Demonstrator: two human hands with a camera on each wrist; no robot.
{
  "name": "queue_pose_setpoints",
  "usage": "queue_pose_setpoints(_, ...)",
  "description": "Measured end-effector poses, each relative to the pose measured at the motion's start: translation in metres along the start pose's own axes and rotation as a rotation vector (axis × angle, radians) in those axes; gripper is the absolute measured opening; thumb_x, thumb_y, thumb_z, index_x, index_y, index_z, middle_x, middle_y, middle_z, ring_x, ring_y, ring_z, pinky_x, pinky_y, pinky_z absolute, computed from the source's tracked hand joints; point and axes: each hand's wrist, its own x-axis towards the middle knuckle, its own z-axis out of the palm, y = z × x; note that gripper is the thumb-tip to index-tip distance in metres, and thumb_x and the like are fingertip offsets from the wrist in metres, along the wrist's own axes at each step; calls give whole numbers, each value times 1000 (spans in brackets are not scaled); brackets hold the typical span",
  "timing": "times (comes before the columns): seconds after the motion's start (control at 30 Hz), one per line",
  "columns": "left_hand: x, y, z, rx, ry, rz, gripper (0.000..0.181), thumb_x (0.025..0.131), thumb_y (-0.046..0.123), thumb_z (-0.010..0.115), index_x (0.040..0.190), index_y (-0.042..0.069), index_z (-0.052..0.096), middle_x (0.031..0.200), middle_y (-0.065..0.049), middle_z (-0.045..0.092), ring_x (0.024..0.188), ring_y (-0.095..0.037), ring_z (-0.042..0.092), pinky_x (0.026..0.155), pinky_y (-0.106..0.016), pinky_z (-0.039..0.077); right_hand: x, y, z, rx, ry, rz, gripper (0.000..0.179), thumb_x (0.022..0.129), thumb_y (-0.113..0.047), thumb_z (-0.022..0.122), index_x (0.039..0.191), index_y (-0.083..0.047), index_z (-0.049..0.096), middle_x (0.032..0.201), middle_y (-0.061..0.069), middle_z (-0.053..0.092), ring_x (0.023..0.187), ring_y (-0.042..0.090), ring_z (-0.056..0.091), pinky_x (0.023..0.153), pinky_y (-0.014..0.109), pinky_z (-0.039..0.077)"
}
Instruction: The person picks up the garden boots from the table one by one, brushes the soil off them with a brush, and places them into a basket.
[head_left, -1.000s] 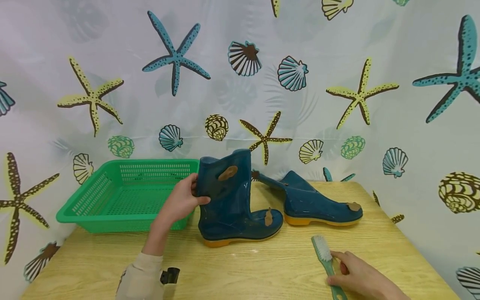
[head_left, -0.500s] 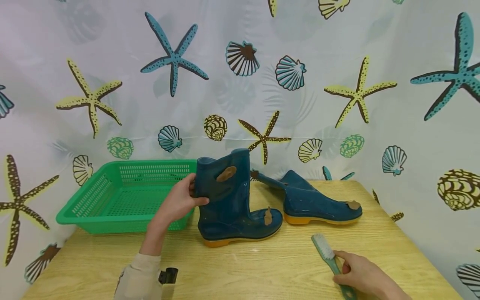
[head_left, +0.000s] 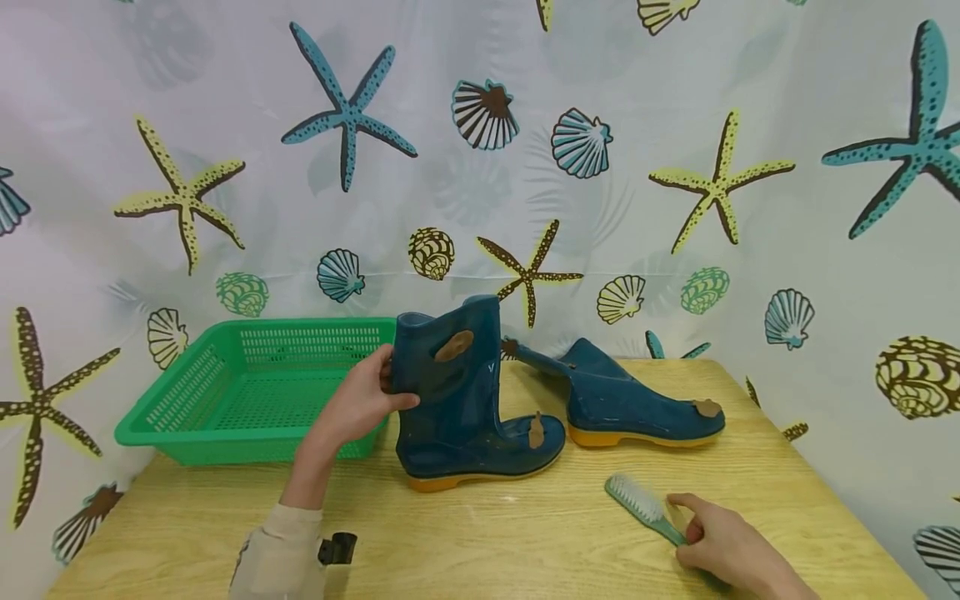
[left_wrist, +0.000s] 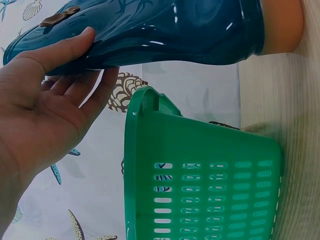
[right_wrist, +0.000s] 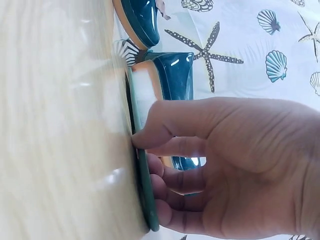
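Observation:
My left hand (head_left: 363, 402) holds the shaft of a dark blue rubber boot (head_left: 453, 417), which stands upright with its toe to the right. The thumb lies across the front and the other fingers go behind; the left wrist view shows the same hold. Brown patches (head_left: 453, 346) mark the boot's shaft and toe. At the lower right my right hand (head_left: 723, 537) pinches the handle of a green scrub brush (head_left: 637, 497) with white bristles up. In the right wrist view the brush lies close along the table, thumb at one edge and fingertips at the other.
A second blue boot (head_left: 630, 408) with a yellow sole and a brown toe patch is behind to the right, its shaft slumped back. A green slotted basket (head_left: 240, 450) stands at the left. Behind the wooden table (head_left: 480, 542) hangs a seashell-print curtain (head_left: 480, 192).
The brush has turned so its bristle head points farther left, and my right hand has shifted slightly right along the handle. The left hand and upright boot stay nearly in place.

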Motion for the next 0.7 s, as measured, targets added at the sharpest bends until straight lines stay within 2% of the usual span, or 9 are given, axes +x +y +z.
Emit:
queue_pose_setpoints(0.3, -1, -1, -3, -6, -15, 16, 62, 90, 9, 74, 142, 9, 42, 130, -18, 61, 117, -34, 63, 95, -47, 55, -2, 5, -2, 9, 21, -50, 65, 76, -6, 71, 137, 5, 52, 78, 5, 51, 66, 19, 45, 59, 28, 34)
queue_pose_setpoints(0.43, -1, -4, -6, -28, -30, 29, 66, 89, 8, 75, 145, 9, 40, 131, -19, 60, 118, -35, 62, 95, -47, 55, -1, 7, -4, 26, 3, -125, 62, 77, -6, 69, 135, 8, 53, 81, 5, 52, 67, 18, 44, 59, 27, 33)
queue_pose_setpoints(0.53, -2, -4, -8, -43, -46, 39, 69, 89, 8, 75, 147, 10, 38, 132, -20, 60, 119, -35, 62, 95, -47, 55, 0, 9, -5, 44, -24, -169, 56, 83, -6, 66, 135, 10, 52, 86, 5, 54, 73, 19, 45, 63, 30, 36)
queue_pose_setpoints(0.7, -4, -3, -9, -60, -66, 46, 70, 89, 10, 75, 147, 11, 38, 133, -20, 61, 119, -35, 63, 95, -47, 55, 1, 10, -7, 53, -42, -156, 49, 94, -12, 61, 136, 11, 51, 90, 4, 57, 76, 17, 46, 64, 31, 37)
